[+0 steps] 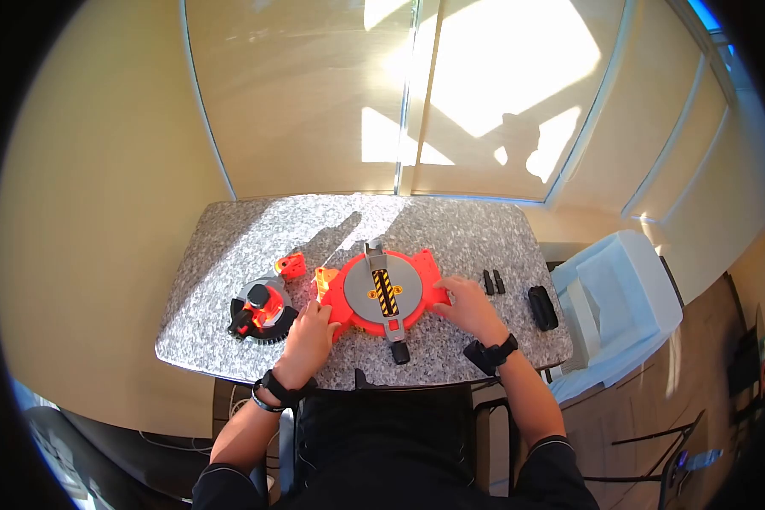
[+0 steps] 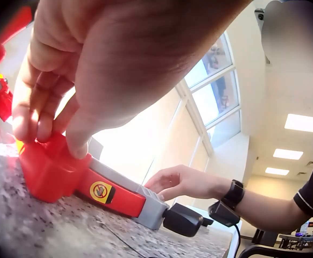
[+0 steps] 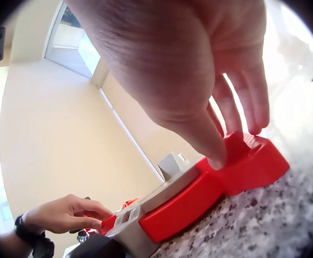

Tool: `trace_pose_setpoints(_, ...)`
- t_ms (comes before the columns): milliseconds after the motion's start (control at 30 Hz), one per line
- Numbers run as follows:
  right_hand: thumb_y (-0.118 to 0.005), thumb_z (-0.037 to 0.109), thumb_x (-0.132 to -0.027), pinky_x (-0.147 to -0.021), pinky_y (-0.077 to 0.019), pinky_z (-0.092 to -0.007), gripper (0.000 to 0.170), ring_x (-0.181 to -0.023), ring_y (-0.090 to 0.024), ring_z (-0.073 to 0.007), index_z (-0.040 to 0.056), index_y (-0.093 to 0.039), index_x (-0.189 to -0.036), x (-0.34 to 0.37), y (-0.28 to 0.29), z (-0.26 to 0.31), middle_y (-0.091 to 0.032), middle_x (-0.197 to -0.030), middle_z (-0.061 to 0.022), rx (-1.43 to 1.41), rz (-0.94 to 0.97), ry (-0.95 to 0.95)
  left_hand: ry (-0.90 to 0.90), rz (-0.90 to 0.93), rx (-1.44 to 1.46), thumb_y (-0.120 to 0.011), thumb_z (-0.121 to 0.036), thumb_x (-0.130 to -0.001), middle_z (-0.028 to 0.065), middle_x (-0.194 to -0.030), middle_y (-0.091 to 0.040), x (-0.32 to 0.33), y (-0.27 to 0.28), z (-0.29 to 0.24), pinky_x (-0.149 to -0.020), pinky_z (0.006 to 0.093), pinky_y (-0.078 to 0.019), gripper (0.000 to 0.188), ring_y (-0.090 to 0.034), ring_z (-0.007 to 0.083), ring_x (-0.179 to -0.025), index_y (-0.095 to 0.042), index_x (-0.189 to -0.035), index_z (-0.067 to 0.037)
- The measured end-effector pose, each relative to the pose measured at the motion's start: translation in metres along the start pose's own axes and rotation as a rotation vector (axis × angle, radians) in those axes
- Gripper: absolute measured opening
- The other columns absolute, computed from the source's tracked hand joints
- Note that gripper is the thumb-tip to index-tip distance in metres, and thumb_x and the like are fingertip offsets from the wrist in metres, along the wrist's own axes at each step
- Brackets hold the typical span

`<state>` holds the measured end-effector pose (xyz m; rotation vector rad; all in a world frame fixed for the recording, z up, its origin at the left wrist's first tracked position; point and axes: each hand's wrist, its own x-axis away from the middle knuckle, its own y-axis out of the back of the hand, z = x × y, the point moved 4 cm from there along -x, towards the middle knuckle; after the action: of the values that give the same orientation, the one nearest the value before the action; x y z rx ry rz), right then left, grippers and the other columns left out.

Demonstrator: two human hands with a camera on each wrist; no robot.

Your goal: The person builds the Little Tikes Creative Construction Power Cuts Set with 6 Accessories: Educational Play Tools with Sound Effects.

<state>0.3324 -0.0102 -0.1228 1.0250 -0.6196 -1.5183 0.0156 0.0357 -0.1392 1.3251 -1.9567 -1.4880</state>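
A round red-and-grey toy saw base (image 1: 359, 293) with a yellow-and-black striped strip lies on the speckled table. My left hand (image 1: 306, 342) grips its left red lug (image 2: 51, 169), thumb on one side and fingers on the other. On the opposite side, my right hand (image 1: 473, 308) pinches the right red lug (image 3: 250, 166) between thumb and fingers. A black knob (image 2: 183, 219) sticks out from the grey arm at the base's near side. Left of the base rests a toy saw head (image 1: 265, 310), grey and orange-red with black parts, close by my left hand.
The granite-patterned table (image 1: 484, 229) stands against a pale wall. Two small black pieces (image 1: 493, 282) and a black case-like object (image 1: 542, 308) lie at the right. Beyond the right edge is a bin (image 1: 629, 297) lined with light-blue plastic.
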Motion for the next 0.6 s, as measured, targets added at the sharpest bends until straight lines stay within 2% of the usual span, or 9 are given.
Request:
trace_pose_setpoints(67,-0.084,0.018,-0.079,-0.091,-0.0547,-0.0467,0.038,-0.101,-0.067,-0.0389,0.0014,-0.071,-0.111,0.005,-0.001,0.002,-0.071,-0.106,-0.0191,-0.014,0.004,0.01,-0.01,-0.022,0.003,-0.071,-0.018,-0.095,0.0214,-0.109,-0.061,-0.002,-0.001,0.005,-0.084,0.0477,-0.0565,0.027,-0.067,0.0412,-0.099,-0.063,-0.112,0.002)
trace_pose_setpoints(267,-0.085,0.021,-0.08,-0.088,-0.0549,-0.0466,0.036,-0.1,-0.067,-0.0378,0.0017,-0.07,-0.106,0.017,0.0,0.012,-0.07,-0.103,-0.0176,-0.03,-0.03,0.01,-0.038,-0.098,0.065,-0.07,-0.011,-0.093,0.0227,-0.107,-0.06,-0.003,-0.003,0.015,-0.081,0.0496,-0.0566,0.026,-0.066,0.0438,-0.098,-0.062,-0.114,0.002)
trace_pose_setpoints(333,-0.085,0.021,-0.08,-0.088,-0.0548,-0.0466,0.036,-0.1,-0.067,-0.0377,0.0015,-0.07,-0.106,0.02,0.0,0.012,-0.07,-0.103,-0.0171,-0.036,-0.039,0.006,-0.035,-0.107,0.086,-0.069,-0.008,-0.093,0.0212,-0.111,-0.063,-0.004,-0.004,0.015,-0.082,0.0503,-0.0554,0.033,-0.066,0.0452,-0.097,-0.064,-0.124,0.003)
trace_pose_setpoints(400,-0.085,0.021,-0.079,-0.087,-0.0548,-0.0465,0.036,-0.1,-0.067,-0.0376,0.0013,-0.069,-0.105,0.022,0.001,0.012,-0.07,-0.103,-0.0167,-0.04,-0.048,-0.001,-0.031,-0.105,0.085,-0.069,-0.008,-0.093,0.0212,-0.111,-0.063,-0.004,-0.004,0.014,-0.082,0.05,-0.0555,0.033,-0.066,0.045,-0.097,-0.064,-0.124,0.003)
trace_pose_setpoints(467,-0.087,0.017,-0.077,-0.084,-0.0569,-0.0412,0.035,-0.094,-0.07,-0.0342,0.002,-0.072,-0.105,0.024,0.003,0.014,-0.072,-0.103,-0.0155,-0.026,-0.065,-0.013,-0.027,-0.105,0.086,-0.069,-0.008,-0.093,0.0212,-0.111,-0.063,-0.005,-0.004,0.014,-0.081,0.0498,-0.0556,0.034,-0.066,0.0448,-0.097,-0.064,-0.125,0.003)
trace_pose_setpoints(600,-0.088,0.017,-0.077,-0.083,-0.0576,-0.04,0.035,-0.091,-0.071,-0.0318,0.0016,-0.072,-0.104,0.024,0.0,0.012,-0.073,-0.103,-0.0149,-0.029,-0.069,-0.026,-0.032,-0.119,0.081,-0.069,-0.008,-0.094,0.0211,-0.111,-0.063,-0.004,-0.006,0.015,-0.081,0.0499,-0.0558,0.034,-0.067,0.0444,-0.097,-0.064,-0.125,0.003)
